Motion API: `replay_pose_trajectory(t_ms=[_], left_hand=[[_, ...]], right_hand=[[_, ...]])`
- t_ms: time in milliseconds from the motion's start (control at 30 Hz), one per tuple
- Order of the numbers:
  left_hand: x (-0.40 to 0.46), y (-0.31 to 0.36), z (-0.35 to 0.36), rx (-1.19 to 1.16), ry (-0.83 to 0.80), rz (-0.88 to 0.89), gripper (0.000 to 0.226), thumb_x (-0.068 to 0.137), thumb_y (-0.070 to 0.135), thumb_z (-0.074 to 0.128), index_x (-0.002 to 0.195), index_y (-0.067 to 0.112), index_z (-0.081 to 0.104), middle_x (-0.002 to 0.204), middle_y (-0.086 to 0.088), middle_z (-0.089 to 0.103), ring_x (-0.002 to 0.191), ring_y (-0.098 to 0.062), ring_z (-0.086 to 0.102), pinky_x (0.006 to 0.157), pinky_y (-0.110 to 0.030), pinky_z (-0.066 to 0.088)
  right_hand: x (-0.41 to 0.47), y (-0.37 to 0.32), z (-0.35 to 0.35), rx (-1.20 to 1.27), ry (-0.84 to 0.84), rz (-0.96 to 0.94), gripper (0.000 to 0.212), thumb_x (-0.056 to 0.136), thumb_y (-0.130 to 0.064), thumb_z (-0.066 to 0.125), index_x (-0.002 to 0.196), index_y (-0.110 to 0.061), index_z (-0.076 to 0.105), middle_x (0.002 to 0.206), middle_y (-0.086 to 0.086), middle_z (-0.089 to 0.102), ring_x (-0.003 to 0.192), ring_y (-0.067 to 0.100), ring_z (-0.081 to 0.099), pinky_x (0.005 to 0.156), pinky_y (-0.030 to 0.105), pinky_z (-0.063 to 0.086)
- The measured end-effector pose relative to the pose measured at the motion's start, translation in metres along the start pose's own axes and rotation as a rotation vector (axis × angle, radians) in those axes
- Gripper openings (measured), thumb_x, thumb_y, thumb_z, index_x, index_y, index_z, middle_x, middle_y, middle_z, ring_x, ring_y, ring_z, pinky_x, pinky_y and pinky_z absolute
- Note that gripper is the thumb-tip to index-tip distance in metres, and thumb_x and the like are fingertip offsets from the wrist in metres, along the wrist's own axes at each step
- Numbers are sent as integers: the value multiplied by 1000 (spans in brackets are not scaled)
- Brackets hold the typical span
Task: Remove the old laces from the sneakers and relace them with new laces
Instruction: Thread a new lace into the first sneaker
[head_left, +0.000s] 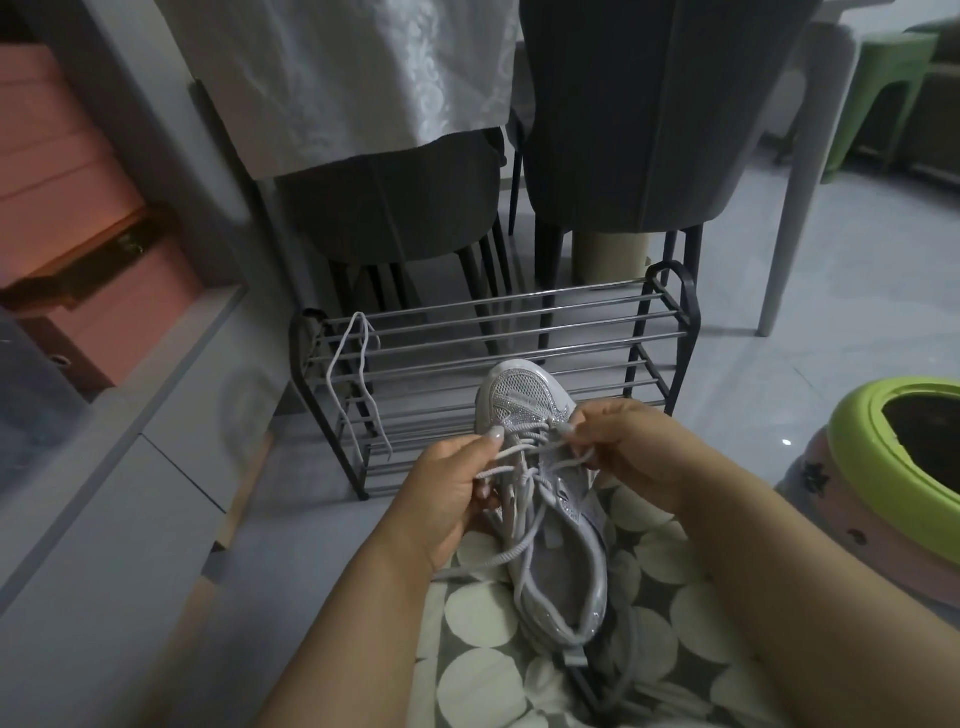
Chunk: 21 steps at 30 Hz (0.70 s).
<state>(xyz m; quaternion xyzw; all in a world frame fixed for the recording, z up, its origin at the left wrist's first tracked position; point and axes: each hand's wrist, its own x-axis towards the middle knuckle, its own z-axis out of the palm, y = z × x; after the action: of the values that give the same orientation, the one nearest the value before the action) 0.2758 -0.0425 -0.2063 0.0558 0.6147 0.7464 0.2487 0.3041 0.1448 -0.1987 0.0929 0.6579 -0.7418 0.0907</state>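
Left hand (451, 486): we note the fingers curled, thumb and forefinger pinching a strand of the lace (524, 470) at the left side of the sneaker's eyelet rows. Right hand (621, 449): fingers curled likewise, fingertips pinching the lace at the right side of the upper eyelets. Both hands sit at the forward half of the shoe, near each other, the lacing between them.

The sneaker (550, 519) is pale grey with a glittery mesh toe. It lies on the person's lap, on fabric printed with large pale dots (654, 613), toe pointing away from us. The lace is loosely threaded through the upper eyelets; slack loops trail down over the shoe's opening and off its left side toward the heel. We cannot tell how many eyelets are threaded.

Beyond the toe stands a low metal shoe rack (519, 332) on the floor. A second pale lace (353, 374) hangs draped over its bars at the left end. Behind the rack stand two dark chairs (623, 130). At right, near the knee, sits a green-rimmed round object (883, 467).
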Motion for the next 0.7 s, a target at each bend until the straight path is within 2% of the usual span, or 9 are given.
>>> replay_pose_trajectory(t_ms=[100, 200, 267, 367, 467, 533, 600, 700], left_hand=[[-3, 1, 3, 94, -1, 24, 24, 93, 19, 57, 72, 7, 58, 54, 0, 55, 41, -5, 45, 43, -16, 40], [-4, -3, 1, 160, 62, 78, 30, 90, 16, 62, 64, 10, 48, 49, 4, 51, 42, -8, 49, 44, -21, 43], [-4, -6, -2, 217, 126, 132, 27, 87, 16, 66, 66, 14, 50, 54, 5, 51, 47, -9, 49, 48, -23, 44], [-4, -6, -3, 321, 163, 222, 16, 85, 14, 69, 73, 20, 59, 62, 10, 50, 56, -5, 46, 53, -19, 42], [-6, -5, -3, 492, 140, 287, 13, 87, 20, 67, 74, 20, 67, 73, 3, 56, 65, -7, 51, 65, -21, 47], [-4, -4, -4, 639, 140, 307, 16, 86, 28, 68, 72, 21, 67, 84, -6, 55, 72, -9, 52, 71, -23, 47], [-2, -2, -5, 650, 108, 285, 19, 84, 30, 69, 68, 20, 66, 81, -5, 52, 67, -6, 49, 66, -18, 42], [-5, 1, -2, 563, 22, 205, 20, 84, 23, 71, 67, 18, 62, 69, -1, 49, 60, -6, 43, 59, -20, 37]], right_hand=[[-3, -2, 6, -151, 45, -23, 26, 85, 0, 59, 60, -8, 57, 55, 5, 53, 52, 13, 44, 50, 18, 35], [-5, -5, 8, -300, 139, -32, 24, 85, -10, 65, 61, -11, 59, 54, 0, 54, 54, 13, 45, 52, 21, 39], [-5, -5, 9, -441, 220, -57, 18, 84, -18, 68, 69, -10, 61, 58, -1, 56, 58, 15, 50, 58, 29, 43], [-9, -5, 13, -581, 268, -178, 13, 82, -20, 71, 84, -18, 59, 64, -5, 49, 56, 11, 44, 56, 26, 38], [-16, -12, 17, -751, 238, -355, 17, 78, -19, 75, 79, -27, 60, 73, -9, 45, 62, 8, 41, 57, 21, 33], [-17, -16, 18, -911, 152, -387, 12, 76, -25, 77, 77, -28, 65, 84, -8, 49, 71, 4, 45, 60, 18, 33], [-14, -16, 18, -1033, 87, -365, 11, 75, -32, 77, 78, -28, 68, 89, -6, 52, 76, 4, 46, 62, 16, 34], [-12, -18, 17, -1088, 55, -303, 14, 74, -38, 76, 79, -29, 67, 92, -5, 52, 79, 6, 48, 62, 18, 38]])
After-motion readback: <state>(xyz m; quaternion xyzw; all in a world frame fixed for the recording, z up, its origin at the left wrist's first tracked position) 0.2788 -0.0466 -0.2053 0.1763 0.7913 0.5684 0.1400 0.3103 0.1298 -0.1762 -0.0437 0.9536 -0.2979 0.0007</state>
